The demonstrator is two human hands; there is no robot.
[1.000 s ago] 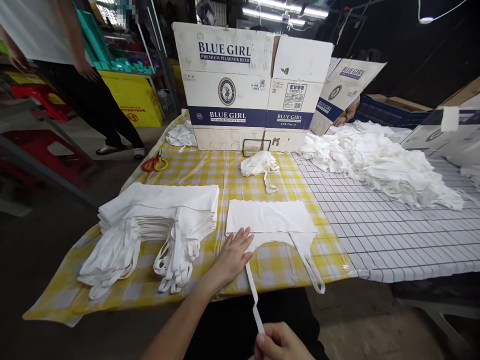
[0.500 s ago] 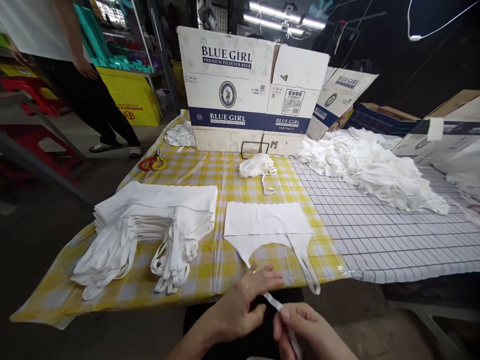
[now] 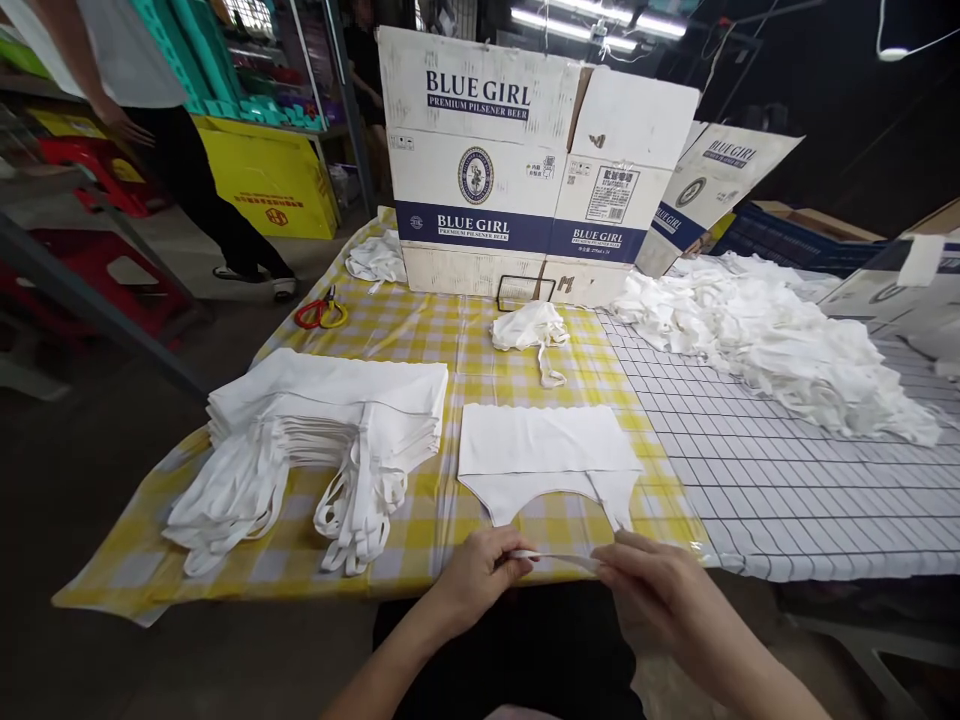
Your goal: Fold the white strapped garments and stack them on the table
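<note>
Hands, left hand and right hand, each grip pinched on white strap of folded garment

A white strapped garment lies flat on the yellow-checked cloth, one strap stretched sideways.

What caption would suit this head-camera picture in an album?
Both hands, left hand and right hand, stretch a white strap of the flat garment beside a folded stack.

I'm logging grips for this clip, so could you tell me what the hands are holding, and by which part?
Both hands, left hand and right hand, pinch one strap of the white garment, stretched between their fingertips.
</note>
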